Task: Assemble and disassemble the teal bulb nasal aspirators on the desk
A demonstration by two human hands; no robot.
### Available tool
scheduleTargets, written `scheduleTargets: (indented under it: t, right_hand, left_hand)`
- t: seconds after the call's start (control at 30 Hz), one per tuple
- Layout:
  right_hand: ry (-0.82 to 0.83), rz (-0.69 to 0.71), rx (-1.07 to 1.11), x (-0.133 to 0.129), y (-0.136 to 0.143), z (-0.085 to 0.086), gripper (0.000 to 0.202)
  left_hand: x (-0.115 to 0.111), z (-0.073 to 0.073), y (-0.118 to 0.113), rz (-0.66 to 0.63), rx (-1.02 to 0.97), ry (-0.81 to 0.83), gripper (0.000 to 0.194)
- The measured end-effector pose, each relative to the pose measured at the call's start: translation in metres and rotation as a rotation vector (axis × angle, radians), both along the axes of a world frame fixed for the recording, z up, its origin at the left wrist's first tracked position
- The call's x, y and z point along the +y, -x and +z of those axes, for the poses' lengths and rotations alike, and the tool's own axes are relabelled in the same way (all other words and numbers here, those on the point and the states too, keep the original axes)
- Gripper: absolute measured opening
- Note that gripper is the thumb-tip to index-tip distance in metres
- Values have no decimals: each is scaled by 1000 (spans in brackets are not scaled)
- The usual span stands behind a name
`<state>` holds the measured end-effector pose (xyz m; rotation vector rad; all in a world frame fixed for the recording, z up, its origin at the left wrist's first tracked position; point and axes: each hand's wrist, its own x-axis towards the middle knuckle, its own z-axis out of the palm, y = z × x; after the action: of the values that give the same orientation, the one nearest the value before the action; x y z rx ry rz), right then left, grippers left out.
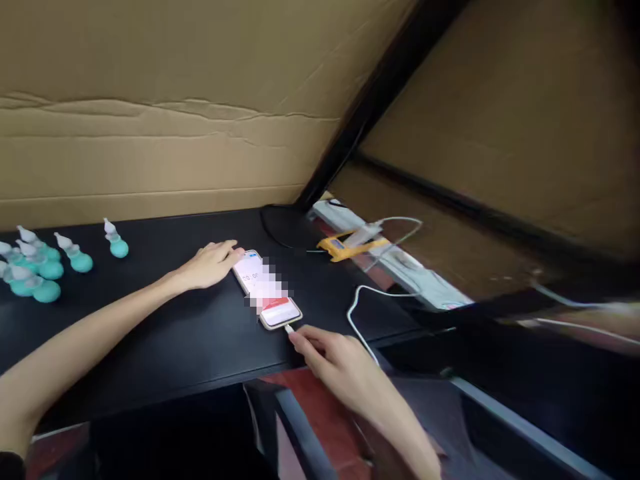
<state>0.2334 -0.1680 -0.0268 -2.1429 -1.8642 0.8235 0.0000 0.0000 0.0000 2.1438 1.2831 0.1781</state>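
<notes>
Phone (266,289), one: lying between the hands on the worktop (190,343), long axis slanting rightward toward the front edge. Left hand (213,264), nearer: extending its fingers loosely, touching the far end. Right hand (337,363): pinching a plug (289,329) against the near end; whether it is sitting fully home, unclear.

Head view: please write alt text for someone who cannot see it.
A right hand holds a white cable plug at the lower end of a lit phone, while the left hand touches its upper end. Teal bulbs sit farther left on the black table.
</notes>
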Motion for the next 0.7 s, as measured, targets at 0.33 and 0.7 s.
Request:
scheduleTargets:
  t: [0.33, 0.7]
  right_hand:
    - [-67, -80, 196, -6, -18, -25, 58]
    - [-103, -210, 6, -28, -39, -42, 41]
  left_hand:
    - [7, -15, -10, 92, -246, -19, 80]
    - [3, -17, -23, 28, -261, 61, 75]
